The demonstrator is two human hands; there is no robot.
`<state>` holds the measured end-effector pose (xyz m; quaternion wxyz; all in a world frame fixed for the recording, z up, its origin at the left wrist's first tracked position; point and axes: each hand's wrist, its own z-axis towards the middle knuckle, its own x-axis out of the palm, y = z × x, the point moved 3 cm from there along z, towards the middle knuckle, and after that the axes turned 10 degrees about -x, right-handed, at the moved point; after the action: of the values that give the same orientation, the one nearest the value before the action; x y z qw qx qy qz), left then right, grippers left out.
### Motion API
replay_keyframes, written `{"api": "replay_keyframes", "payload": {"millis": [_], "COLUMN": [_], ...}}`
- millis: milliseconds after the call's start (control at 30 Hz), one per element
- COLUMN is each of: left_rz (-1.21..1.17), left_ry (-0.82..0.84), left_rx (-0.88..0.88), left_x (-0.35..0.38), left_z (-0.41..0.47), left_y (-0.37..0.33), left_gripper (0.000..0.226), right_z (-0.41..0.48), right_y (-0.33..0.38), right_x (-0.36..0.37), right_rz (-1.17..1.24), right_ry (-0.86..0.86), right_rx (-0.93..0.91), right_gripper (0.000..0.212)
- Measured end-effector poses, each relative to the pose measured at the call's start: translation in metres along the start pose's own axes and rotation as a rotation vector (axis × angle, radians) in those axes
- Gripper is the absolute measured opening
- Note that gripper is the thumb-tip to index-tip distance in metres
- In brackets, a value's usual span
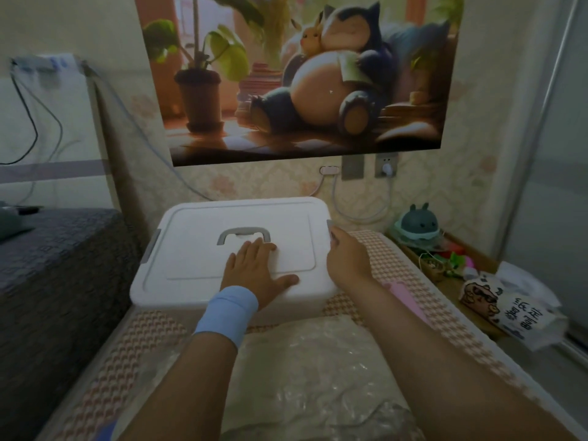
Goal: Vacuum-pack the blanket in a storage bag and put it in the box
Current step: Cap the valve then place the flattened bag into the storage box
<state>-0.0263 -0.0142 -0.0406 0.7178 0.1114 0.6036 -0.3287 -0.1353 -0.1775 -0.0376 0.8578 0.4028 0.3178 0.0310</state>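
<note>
Box (178, 294) position: white, lid (197, 237) on, standing on the checked cover (413, 281) directly beyond the storage bag (318, 370). The bag lies crinkled and flattened between the person's forearms, with the pale blanket (286, 351) visible through the plastic. It is outside the box, so the packing appears done and the stowing step is not.

Left hand (254, 268): flat on the lid just below the grey carry handle (243, 232), fingers straight, holding nothing. This placement probably steadies the box so that it does not slide while the other side is worked.

Right hand (348, 254): at the right edge of the lid, fingers bent onto the grey right latch (329, 226). Whether they pinch the latch or only touch it cannot be told. The left latch (149, 249) lies against the box wall.

Likely step in hand: releasing the latches to lift the lid. Both latches must be free before lifting.
</note>
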Motion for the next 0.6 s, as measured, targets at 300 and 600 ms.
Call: {"api": "replay_keyframes", "payload": {"millis": [300, 600], "left_rz": [0.0, 0.016], "left_ry": [-0.037, -0.015], "left_rx": [-0.018, -0.003], "left_x": [0.001, -0.004], "left_z": [-0.016, -0.025], "left_y": [-0.011, -0.005], "left_gripper": [0.077, 0.076], "right_z": [-0.001, 0.002], "right_y": [0.004, -0.002], "right_x": [-0.005, -0.013], "right_rz": [-0.209, -0.397], "right_ry": [0.069, 0.029], "right_rx": [-0.014, -0.042], "right_gripper": [0.058, 0.041]}}
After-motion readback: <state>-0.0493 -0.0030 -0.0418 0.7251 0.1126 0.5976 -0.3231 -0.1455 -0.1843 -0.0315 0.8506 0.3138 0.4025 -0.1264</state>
